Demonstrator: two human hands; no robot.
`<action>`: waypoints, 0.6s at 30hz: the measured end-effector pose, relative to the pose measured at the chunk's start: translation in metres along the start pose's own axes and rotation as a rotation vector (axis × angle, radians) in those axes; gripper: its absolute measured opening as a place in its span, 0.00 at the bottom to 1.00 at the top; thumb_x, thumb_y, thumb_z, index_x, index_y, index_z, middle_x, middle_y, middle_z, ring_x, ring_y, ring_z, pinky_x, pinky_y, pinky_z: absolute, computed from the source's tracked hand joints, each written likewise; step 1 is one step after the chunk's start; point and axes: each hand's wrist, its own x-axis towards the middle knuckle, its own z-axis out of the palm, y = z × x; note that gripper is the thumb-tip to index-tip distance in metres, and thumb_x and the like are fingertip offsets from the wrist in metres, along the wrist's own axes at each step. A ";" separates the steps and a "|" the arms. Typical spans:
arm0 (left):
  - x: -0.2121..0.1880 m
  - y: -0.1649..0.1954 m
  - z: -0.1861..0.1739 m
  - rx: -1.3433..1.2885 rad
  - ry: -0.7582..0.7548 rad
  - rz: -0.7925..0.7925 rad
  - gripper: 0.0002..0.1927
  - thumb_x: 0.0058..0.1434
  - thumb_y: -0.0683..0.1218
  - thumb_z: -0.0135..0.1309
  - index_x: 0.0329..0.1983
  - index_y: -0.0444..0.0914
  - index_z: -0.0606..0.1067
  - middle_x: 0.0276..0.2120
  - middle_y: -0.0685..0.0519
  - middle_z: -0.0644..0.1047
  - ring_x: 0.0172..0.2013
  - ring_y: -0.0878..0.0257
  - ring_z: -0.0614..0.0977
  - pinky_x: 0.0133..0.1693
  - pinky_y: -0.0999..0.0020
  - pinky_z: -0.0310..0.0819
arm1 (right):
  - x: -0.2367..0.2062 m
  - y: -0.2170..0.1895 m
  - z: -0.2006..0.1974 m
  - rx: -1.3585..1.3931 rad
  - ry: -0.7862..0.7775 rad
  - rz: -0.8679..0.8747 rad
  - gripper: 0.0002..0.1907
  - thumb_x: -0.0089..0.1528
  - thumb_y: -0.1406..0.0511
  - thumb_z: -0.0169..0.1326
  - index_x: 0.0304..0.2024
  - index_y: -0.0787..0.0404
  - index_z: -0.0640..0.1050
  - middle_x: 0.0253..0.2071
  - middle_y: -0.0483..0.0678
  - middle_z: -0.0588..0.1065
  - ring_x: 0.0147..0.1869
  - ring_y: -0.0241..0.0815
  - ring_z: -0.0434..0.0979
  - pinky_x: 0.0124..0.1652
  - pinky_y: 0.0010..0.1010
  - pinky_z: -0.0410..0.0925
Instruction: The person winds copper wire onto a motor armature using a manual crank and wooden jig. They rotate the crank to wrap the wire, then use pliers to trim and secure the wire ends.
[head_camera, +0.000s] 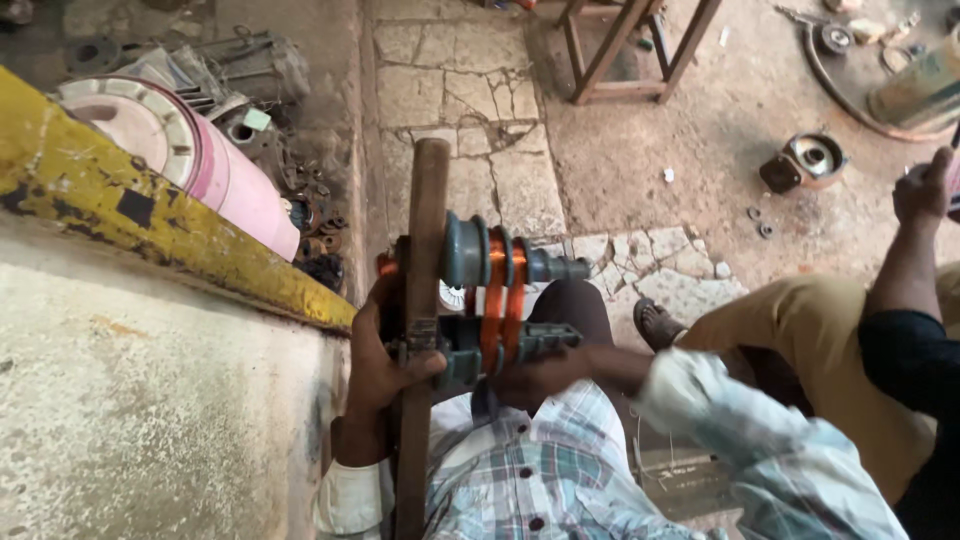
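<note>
The left hand (385, 365) is closed round the upright bar (425, 300) that carries the grey former (490, 300), already wrapped in copper wire (505, 290). The right hand (540, 372) seems clamped on the former's lower end, though blur hides its fingers. Winding looks underway; next calls for steady turning.

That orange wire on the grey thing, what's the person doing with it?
The person's left hand grips an upright rusty bar that carries a grey coil former wound with bands of copper wire. The right hand rests on the former's lower part. Another person sits close by on the right.
</note>
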 end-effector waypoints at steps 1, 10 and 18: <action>0.001 -0.001 -0.002 0.030 0.032 -0.017 0.54 0.44 0.57 0.74 0.69 0.31 0.62 0.53 0.50 0.75 0.53 0.62 0.77 0.55 0.66 0.72 | -0.014 -0.009 0.008 -0.054 -0.100 0.008 0.11 0.69 0.63 0.50 0.42 0.64 0.79 0.36 0.58 0.80 0.40 0.52 0.81 0.43 0.42 0.73; -0.002 -0.007 0.006 0.170 -0.068 0.050 0.46 0.45 0.55 0.72 0.65 0.32 0.70 0.47 0.52 0.77 0.47 0.64 0.78 0.50 0.68 0.75 | -0.039 0.047 -0.113 0.034 0.646 0.187 0.12 0.71 0.61 0.49 0.44 0.60 0.81 0.39 0.53 0.83 0.43 0.45 0.84 0.44 0.39 0.75; 0.000 -0.007 -0.004 0.073 0.076 -0.253 0.54 0.41 0.56 0.75 0.66 0.27 0.64 0.39 0.46 0.76 0.37 0.59 0.81 0.43 0.64 0.78 | -0.067 -0.014 -0.022 -0.077 0.149 -0.302 0.11 0.64 0.61 0.54 0.42 0.59 0.82 0.44 0.58 0.80 0.45 0.56 0.80 0.43 0.44 0.71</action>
